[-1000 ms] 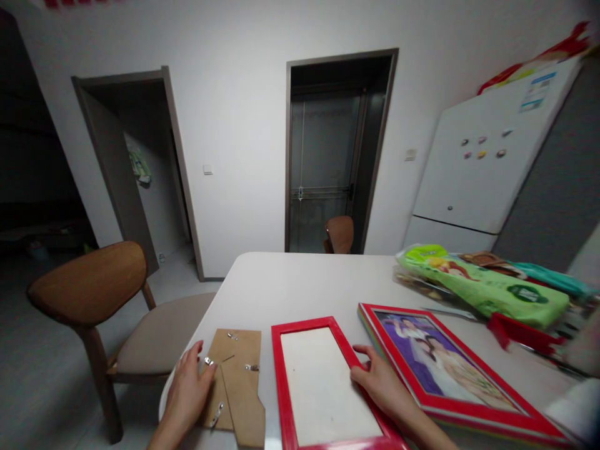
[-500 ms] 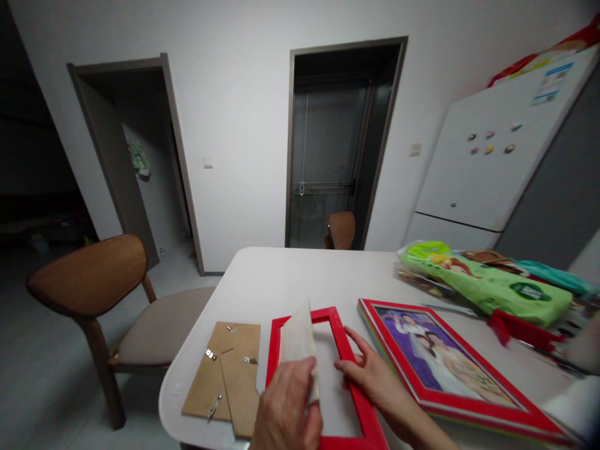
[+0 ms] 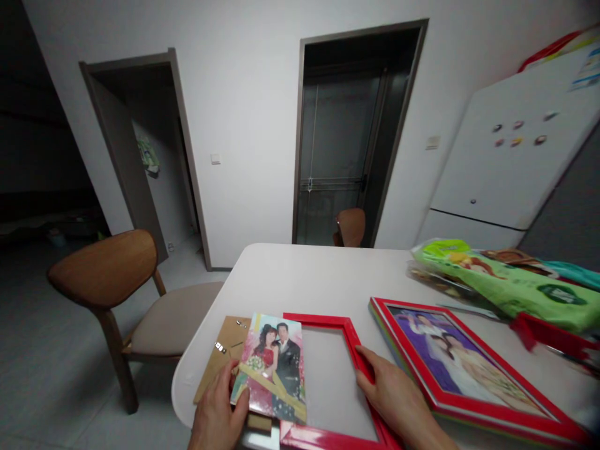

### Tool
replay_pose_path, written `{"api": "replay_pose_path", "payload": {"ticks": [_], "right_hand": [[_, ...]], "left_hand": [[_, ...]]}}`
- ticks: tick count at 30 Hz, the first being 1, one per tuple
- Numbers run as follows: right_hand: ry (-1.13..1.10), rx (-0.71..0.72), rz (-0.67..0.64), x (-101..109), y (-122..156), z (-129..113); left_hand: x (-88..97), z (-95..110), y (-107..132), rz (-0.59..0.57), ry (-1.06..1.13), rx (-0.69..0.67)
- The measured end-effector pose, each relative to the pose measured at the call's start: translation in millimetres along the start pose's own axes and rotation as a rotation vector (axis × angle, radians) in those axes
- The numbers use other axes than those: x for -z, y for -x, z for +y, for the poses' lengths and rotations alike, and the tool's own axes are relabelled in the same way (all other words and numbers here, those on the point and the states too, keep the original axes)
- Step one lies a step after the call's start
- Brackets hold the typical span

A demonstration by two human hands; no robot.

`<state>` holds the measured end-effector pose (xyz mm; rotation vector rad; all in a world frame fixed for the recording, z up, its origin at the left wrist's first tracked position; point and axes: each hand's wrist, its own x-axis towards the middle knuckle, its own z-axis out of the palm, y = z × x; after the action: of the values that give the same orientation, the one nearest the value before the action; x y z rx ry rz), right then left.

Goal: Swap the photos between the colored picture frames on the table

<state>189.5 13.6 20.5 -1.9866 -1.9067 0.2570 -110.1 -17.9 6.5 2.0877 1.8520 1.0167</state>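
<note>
My left hand (image 3: 219, 412) grips a colour photo (image 3: 273, 369) of two people by its lower left edge, face up, over the left side of a small red picture frame (image 3: 349, 334). The frame lies flat on the white table (image 3: 304, 278) and I see the table through its opening. My right hand (image 3: 391, 394) rests on the frame's right rail, fingers curled over it. A brown backing board (image 3: 225, 350) with metal clips lies left of the frame, partly under the photo.
A larger red frame (image 3: 473, 375) with a purple photo lies to the right. Behind it sit a green plastic pack (image 3: 506, 284) and other packets. A wooden chair (image 3: 112, 281) stands left of the table. A white fridge (image 3: 510, 162) and two doorways are beyond.
My left hand left the backing board, lifted the sheet out of the small frame and turned it over, so its printed side now faces up. My right hand stayed on the frame's right rail.
</note>
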Motion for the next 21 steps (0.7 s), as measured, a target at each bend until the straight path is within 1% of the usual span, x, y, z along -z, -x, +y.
{"api": "replay_pose_path", "payload": {"ticks": [2, 4, 6, 8, 9, 11, 14, 16, 18, 20, 21], "right_hand": [[0.022, 0.003, -0.003, 0, 0, 1], [0.048, 0.013, 0.013, 2, 0, 0], [0.05, 0.054, 0.072, 4, 0, -5], [-0.041, 0.103, 0.13, 3, 1, -15], [-0.137, 0.115, 0.133, 0, 0, -23], [-0.395, 0.095, 0.066, -10, 0, -42], [-0.771, -0.009, -0.069, -30, -4, -75], [-0.976, -0.064, -0.113, -35, -7, -95], [-1.161, -0.061, -0.115, -28, -8, -113], [-1.315, -0.004, -0.085, -11, -5, -127], [-1.367, 0.023, -0.066, -2, -3, -132]], "left_hand": [[-0.4, -4, 1, -0.024, -0.06, -0.083], [1.3, -6, 1, -0.035, -0.109, -0.135], [3.7, -5, 1, -0.028, -0.162, -0.158], [4.7, -1, 0, -0.004, -0.2, -0.194], [4.1, 2, 0, 0.005, -0.202, -0.229], [-0.1, 10, 0, -0.006, -0.17, -0.322], [-11.6, 21, 1, -0.117, -0.099, -0.442], [-18.9, 26, 1, -0.181, -0.069, -0.451], [-22.2, 31, -1, -0.178, -0.019, -0.434], [-20.5, 37, -4, -0.111, 0.095, -0.43], [-18.2, 41, -6, -0.055, 0.18, -0.42]]}}
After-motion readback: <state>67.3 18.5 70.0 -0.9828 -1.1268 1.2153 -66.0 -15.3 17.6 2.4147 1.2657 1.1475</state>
